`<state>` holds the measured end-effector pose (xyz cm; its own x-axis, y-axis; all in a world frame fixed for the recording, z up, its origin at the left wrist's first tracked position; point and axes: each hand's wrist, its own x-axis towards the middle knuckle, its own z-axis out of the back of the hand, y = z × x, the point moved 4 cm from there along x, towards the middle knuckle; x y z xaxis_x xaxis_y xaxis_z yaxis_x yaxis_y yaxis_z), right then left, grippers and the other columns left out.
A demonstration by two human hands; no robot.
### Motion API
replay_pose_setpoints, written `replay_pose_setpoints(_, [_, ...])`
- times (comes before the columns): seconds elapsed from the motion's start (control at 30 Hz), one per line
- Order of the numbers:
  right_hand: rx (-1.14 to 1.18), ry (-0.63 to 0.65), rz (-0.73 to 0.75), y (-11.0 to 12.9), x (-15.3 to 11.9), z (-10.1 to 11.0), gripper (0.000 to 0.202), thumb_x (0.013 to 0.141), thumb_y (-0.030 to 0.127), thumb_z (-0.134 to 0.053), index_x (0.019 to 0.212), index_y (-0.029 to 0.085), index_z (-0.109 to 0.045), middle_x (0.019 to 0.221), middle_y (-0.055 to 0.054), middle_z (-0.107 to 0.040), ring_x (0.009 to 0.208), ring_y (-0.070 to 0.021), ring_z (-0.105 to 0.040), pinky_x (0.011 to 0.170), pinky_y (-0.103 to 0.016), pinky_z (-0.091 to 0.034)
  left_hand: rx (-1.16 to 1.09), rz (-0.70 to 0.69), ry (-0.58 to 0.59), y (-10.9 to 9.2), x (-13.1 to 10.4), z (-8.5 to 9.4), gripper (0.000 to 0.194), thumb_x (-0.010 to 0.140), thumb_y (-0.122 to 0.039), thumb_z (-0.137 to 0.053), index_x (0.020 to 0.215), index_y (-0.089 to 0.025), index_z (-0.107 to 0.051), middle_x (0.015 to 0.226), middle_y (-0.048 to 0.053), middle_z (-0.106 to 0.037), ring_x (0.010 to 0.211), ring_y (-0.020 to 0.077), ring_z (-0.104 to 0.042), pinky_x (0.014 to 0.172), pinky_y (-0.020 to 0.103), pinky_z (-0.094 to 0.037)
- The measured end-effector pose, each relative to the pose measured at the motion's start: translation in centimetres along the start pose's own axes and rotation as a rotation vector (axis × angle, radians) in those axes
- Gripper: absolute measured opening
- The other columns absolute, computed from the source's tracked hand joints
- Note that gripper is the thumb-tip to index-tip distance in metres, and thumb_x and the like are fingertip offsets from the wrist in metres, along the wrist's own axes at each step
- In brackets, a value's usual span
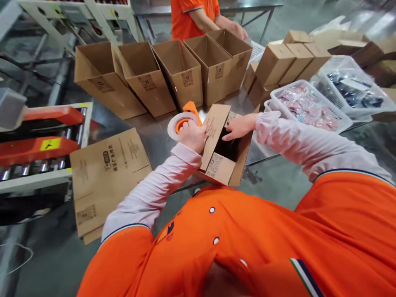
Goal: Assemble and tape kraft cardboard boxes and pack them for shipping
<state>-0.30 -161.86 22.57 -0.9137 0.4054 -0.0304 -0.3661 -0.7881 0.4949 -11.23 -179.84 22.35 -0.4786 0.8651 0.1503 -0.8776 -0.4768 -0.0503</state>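
Observation:
My left hand [193, 137] is wrapped round an orange tape dispenser [192, 109] with a large roll of pale tape [172, 127]. That hand is right beside the left flap of a cardboard box [215, 128]. The box is partly open, with its dark inside showing between the flaps. Over the opening is my right hand [239, 126], fingers spread, close to the printed far flap; whether it presses on the flap I cannot tell. The near flap [220, 168] with a printed code is folded inward, and the right flap [244, 161] stands out to the side.
Several open cardboard boxes [179, 68] stand in a row behind. Flat cartons [108, 173] lie at left, beside a roller conveyor [46, 163]. At right are closed boxes [278, 62] and white baskets [309, 105] of small packets. A co-worker [194, 18] stands across the table.

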Motion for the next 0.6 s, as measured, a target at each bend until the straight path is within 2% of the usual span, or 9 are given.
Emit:
replay_pose_setpoints(0.07, [-0.116,0.214,0.182,1.0,-4.0,-0.2,0.045,0.088,0.064,-0.076,0.087,0.019,-0.078,0.095,-0.008,-0.077,0.114,-0.0323,-0.072,0.112,-0.053,-0.051,-0.019,0.022,-0.026,-0.6,-0.6,-0.9,0.051,0.109,-0.039,-0.036,0.144,-0.021,-0.068,0.133,0.024,-0.059,0.126,0.0416,-0.053,0.102,0.051,-0.043])
replay_pose_setpoints(0.1, [-0.147,0.199,0.327,1.8,-6.1,-0.3,0.050,0.095,0.068,-0.065,0.103,0.021,-0.080,0.113,-0.009,-0.078,0.129,-0.0325,-0.066,0.121,-0.054,-0.043,-0.035,0.007,-0.040,-0.9,-0.8,-1.2,0.054,0.109,-0.036,-0.030,0.145,-0.021,-0.067,0.133,0.024,-0.060,0.126,0.0415,-0.053,0.102,0.051,-0.042])
replay_pose_setpoints(0.17, [-0.201,0.059,0.573,3.2,-8.9,-0.9,0.066,0.098,0.075,-0.053,0.133,0.023,-0.074,0.145,-0.011,-0.069,0.154,-0.0351,-0.046,0.133,-0.061,-0.019,-0.056,-0.021,-0.057,-1.1,-0.8,-1.6,0.058,0.109,-0.036,-0.025,0.144,-0.021,-0.069,0.132,0.024,-0.060,0.127,0.0423,-0.053,0.103,0.052,-0.041])
replay_pose_setpoints(0.2, [-0.228,-0.014,0.640,3.8,-9.3,-1.7,0.075,0.097,0.077,-0.052,0.145,0.022,-0.067,0.155,-0.012,-0.061,0.160,-0.0366,-0.036,0.135,-0.063,-0.010,-0.061,-0.032,-0.063,-0.9,-0.6,-1.7,0.058,0.109,-0.039,-0.026,0.141,-0.020,-0.070,0.131,0.024,-0.060,0.127,0.0428,-0.054,0.104,0.053,-0.041])
replay_pose_setpoints(0.27, [-0.282,-0.123,0.670,4.7,-8.1,-3.9,0.090,0.096,0.080,-0.051,0.160,0.016,-0.053,0.169,-0.017,-0.045,0.165,-0.0392,-0.024,0.134,-0.065,-0.002,-0.067,-0.045,-0.087,0.2,0.0,-1.9,0.055,0.107,-0.043,-0.034,0.135,-0.019,-0.074,0.129,0.024,-0.062,0.126,0.0423,-0.056,0.105,0.052,-0.043])
replay_pose_setpoints(0.33, [-0.316,-0.192,0.661,5.3,-5.5,-6.3,0.096,0.098,0.077,-0.049,0.166,0.009,-0.042,0.174,-0.022,-0.032,0.166,-0.0399,-0.021,0.134,-0.064,-0.005,-0.094,-0.056,-0.125,1.8,0.7,-2.2,0.048,0.101,-0.041,-0.044,0.126,-0.015,-0.077,0.126,0.023,-0.064,0.125,0.0410,-0.059,0.106,0.051,-0.046])
replay_pose_setpoints(0.4, [-0.345,-0.225,0.638,5.5,-3.1,-8.1,0.092,0.103,0.071,-0.047,0.167,0.005,-0.038,0.175,-0.024,-0.027,0.166,-0.0391,-0.022,0.135,-0.062,-0.010,-0.183,-0.080,-0.192,3.8,0.9,-2.6,0.046,0.094,-0.039,-0.054,0.126,-0.013,-0.075,0.125,0.023,-0.066,0.125,0.0402,-0.062,0.109,0.050,-0.048])
replay_pose_setpoints(0.53, [-0.376,-0.201,0.509,5.3,-1.6,-9.6,0.066,0.111,0.050,-0.042,0.157,0.005,-0.053,0.169,-0.023,-0.040,0.162,-0.0361,-0.034,0.134,-0.056,-0.024,-0.454,-0.120,-0.458,7.9,-1.4,-2.3,0.087,0.084,-0.048,-0.070,0.160,-0.013,-0.047,0.151,0.020,-0.060,0.137,0.0356,-0.060,0.115,0.046,-0.049])
replay_pose_setpoints(0.6, [-0.358,-0.197,0.449,5.5,-1.9,-9.9,0.056,0.112,0.040,-0.039,0.151,0.005,-0.060,0.165,-0.021,-0.048,0.159,-0.0343,-0.039,0.132,-0.054,-0.029,-0.444,-0.136,-0.558,8.9,-3.5,-1.8,0.088,0.084,-0.051,-0.074,0.161,-0.018,-0.046,0.156,0.015,-0.059,0.139,0.0338,-0.059,0.117,0.046,-0.049])
